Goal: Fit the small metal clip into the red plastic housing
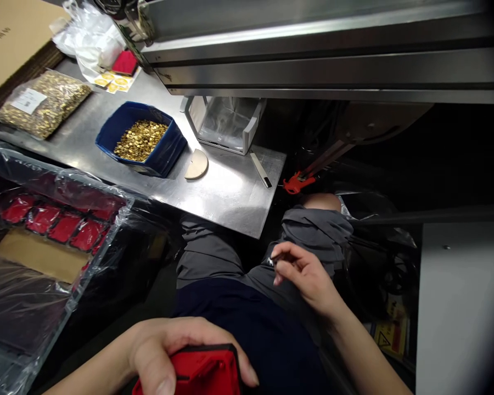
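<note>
My left hand (168,351) is at the bottom of the view, gripping a red plastic part (201,373) with a black edge above my lap. Over my right thigh, my right hand (307,274) has its fingertips pinched on a small dark piece (275,259), too small to identify. On the steel table (230,192) stands a blue tray (164,153) filled with small brass pieces (140,140). A clear bag of more brass pieces (45,104) lies at the far left.
A plastic-lined box (33,307) at left holds several red parts (57,225). On the table are a beige half-disc (196,164), a clear-fronted bin (226,123) and a white stick (260,169). A steel machine beam (333,60) overhangs. A grey panel (461,307) stands at right.
</note>
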The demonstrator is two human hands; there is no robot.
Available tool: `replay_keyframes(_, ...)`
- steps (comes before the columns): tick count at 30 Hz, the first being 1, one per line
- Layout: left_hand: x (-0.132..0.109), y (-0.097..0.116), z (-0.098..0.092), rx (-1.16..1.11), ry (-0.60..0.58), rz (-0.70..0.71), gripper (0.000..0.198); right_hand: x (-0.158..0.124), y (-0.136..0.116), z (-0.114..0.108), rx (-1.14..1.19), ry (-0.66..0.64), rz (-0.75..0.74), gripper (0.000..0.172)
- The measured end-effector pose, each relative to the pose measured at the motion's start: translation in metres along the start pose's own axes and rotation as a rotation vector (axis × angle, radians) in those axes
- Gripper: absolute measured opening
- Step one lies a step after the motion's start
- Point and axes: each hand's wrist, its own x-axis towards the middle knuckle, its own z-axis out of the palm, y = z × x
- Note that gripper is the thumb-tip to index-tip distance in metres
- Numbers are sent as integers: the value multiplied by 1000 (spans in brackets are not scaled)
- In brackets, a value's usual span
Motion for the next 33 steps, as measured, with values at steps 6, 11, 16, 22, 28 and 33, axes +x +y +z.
replay_keyframes(6, 10, -11, 0, -130, -9, 321, 85, 60, 16, 5, -290, 296, -123, 31)
replay_keyframes(11, 20, -21, 6, -134, 72, 383, 84, 85, 27, 11, -584, 367, -122, 17)
replay_keyframes(16, 20, -25, 8, -175, 135, 376, 101, 78, 21, 5, -668, 353, -113, 12)
replay_keyframes(22, 17, -30, 6, -168, 225, 377, 126, 17, -17, 12, -451, 319, -83, 28)
replay_keyframes(28, 20, -25, 7, -102, 312, 350, 125, -44, -38, 41, -447, 92, -190, 21)
replay_keyframes(33, 24, -16, 20, -57, 326, 365, 102, -50, -40, 57, -616, 68, -380, 22)
